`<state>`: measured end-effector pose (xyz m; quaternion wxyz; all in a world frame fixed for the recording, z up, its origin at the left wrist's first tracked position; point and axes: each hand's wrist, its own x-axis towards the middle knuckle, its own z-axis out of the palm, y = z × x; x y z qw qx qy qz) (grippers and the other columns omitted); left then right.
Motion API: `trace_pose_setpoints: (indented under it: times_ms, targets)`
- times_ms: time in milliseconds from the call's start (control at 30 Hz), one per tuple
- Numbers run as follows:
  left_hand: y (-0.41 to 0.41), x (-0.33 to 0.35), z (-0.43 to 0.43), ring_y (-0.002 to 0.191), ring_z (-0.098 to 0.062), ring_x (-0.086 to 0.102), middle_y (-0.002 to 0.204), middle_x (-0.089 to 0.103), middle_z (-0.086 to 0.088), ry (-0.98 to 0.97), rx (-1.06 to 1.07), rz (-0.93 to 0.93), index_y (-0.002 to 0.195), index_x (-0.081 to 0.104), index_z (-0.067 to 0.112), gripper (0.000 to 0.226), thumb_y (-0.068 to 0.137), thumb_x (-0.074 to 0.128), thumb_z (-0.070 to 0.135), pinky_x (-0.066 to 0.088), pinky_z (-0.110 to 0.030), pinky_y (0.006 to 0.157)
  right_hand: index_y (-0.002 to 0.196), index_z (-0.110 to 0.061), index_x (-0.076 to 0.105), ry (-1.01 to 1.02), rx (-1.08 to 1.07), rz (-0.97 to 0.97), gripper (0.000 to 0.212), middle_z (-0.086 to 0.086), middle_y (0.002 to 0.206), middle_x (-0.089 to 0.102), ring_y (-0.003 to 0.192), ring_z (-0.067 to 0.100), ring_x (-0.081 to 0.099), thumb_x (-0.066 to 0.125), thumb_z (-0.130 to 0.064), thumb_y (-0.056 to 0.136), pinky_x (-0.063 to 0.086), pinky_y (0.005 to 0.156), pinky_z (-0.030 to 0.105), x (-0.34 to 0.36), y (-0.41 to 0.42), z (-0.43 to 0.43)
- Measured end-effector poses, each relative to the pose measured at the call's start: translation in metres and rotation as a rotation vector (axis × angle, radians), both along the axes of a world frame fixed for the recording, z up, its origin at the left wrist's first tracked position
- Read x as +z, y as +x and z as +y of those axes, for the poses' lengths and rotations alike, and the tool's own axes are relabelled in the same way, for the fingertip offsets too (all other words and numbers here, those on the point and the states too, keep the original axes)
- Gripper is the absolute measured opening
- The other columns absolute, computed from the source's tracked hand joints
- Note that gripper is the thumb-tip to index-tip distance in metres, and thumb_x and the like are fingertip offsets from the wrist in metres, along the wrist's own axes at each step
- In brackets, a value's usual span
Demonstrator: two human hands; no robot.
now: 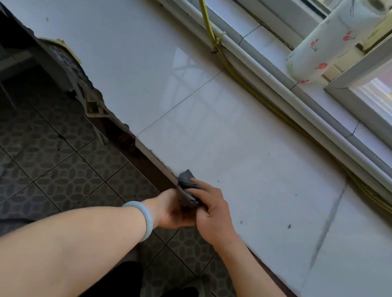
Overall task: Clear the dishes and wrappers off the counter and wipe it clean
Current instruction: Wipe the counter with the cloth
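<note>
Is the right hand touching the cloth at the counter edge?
Touching. The head view shows the right hand gripping the cloth, its fingers lying across the grey fabric with no gap.

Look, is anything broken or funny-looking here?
Yes. The counter has a jagged, broken front edge at the left, with rough material showing. A dark crack-like line crosses it at the right, and a few dark specks lie nearby.

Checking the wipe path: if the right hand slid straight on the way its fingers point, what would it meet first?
Likely nothing: the right hand, gripping the cloth, points along bare counter beside its edge.
</note>
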<state>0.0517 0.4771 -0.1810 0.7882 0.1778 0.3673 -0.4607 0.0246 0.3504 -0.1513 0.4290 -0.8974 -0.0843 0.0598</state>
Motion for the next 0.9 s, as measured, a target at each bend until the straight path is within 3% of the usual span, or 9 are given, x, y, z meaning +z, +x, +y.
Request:
trace_pose_setpoints:
  times_ms: [133, 267, 400, 533, 667, 800, 900]
  targets:
    - [0.008, 0.0, 0.01, 0.098, -0.044, 0.063, 0.109, 0.062, -0.028, 0.165, -0.035, 0.005, 0.12, 0.055, -0.008, 0.027, 0.097, 0.046, 0.004, 0.059, -0.055, 0.068, 0.108, -0.02, 0.073, 0.162, -0.331, 0.04, 0.057, -0.01, 0.129, 0.061, 0.124, 0.01, 0.052, 0.043, 0.009, 0.07, 0.035, 0.106, 0.02, 0.008, 0.01, -0.018]
    - [0.014, 0.006, 0.023, 0.098, -0.041, 0.06, 0.112, 0.056, -0.027, 0.22, -0.068, 0.002, 0.121, 0.05, -0.008, 0.027, 0.099, 0.042, 0.005, 0.059, -0.053, 0.059, 0.113, -0.009, 0.07, -0.089, -0.596, -0.019, 0.052, -0.009, 0.124, 0.056, 0.122, 0.025, 0.05, 0.045, 0.018, 0.077, 0.03, 0.1, 0.017, 0.003, 0.018, -0.043]
    - [0.015, 0.006, 0.028, 0.095, -0.04, 0.062, 0.11, 0.058, -0.027, 0.211, -0.124, -0.026, 0.122, 0.051, -0.009, 0.029, 0.1, 0.043, 0.008, 0.06, -0.05, 0.058, 0.112, -0.006, 0.071, -0.223, -0.49, 0.009, 0.054, 0.003, 0.133, 0.058, 0.122, 0.031, 0.046, 0.041, 0.015, 0.071, 0.027, 0.103, 0.018, -0.005, 0.013, -0.01]
    - [0.021, 0.007, 0.039, 0.102, -0.038, 0.063, 0.124, 0.06, -0.025, 0.215, -0.05, -0.052, 0.123, 0.057, -0.007, 0.031, 0.099, 0.045, 0.007, 0.059, -0.053, 0.068, 0.121, -0.011, 0.067, -0.156, -0.324, 0.073, 0.061, -0.004, 0.138, 0.05, 0.128, 0.017, 0.036, 0.043, 0.018, 0.073, 0.02, 0.105, 0.01, 0.002, 0.02, 0.042]
    - [0.034, 0.02, 0.07, 0.092, -0.038, 0.066, 0.102, 0.067, -0.025, 0.302, 0.063, -0.049, 0.114, 0.061, -0.007, 0.027, 0.098, 0.044, 0.006, 0.059, -0.051, 0.073, 0.119, -0.013, 0.068, 0.048, -0.259, 0.146, 0.06, -0.007, 0.133, 0.055, 0.125, 0.009, 0.046, 0.041, 0.018, 0.074, 0.025, 0.097, -0.001, 0.02, 0.045, 0.075]
    - [0.045, 0.027, 0.114, 0.118, -0.042, 0.054, 0.098, 0.058, -0.03, 0.381, 0.131, -0.022, 0.118, 0.052, -0.014, 0.034, 0.103, 0.036, 0.013, 0.045, -0.049, 0.098, 0.125, -0.007, 0.063, 0.05, -0.486, 0.072, 0.054, 0.003, 0.135, 0.053, 0.124, 0.018, 0.046, 0.043, 0.016, 0.08, 0.032, 0.105, 0.021, 0.032, 0.068, 0.075]
    - [0.05, 0.03, 0.142, 0.124, -0.041, 0.051, 0.102, 0.056, -0.03, 0.427, 0.164, -0.033, 0.116, 0.053, -0.014, 0.037, 0.104, 0.033, 0.014, 0.043, -0.046, 0.102, 0.133, -0.01, 0.056, -0.129, -0.582, 0.151, 0.055, 0.008, 0.147, 0.043, 0.129, 0.033, 0.038, 0.041, 0.009, 0.084, 0.031, 0.113, 0.038, 0.024, 0.075, 0.071]
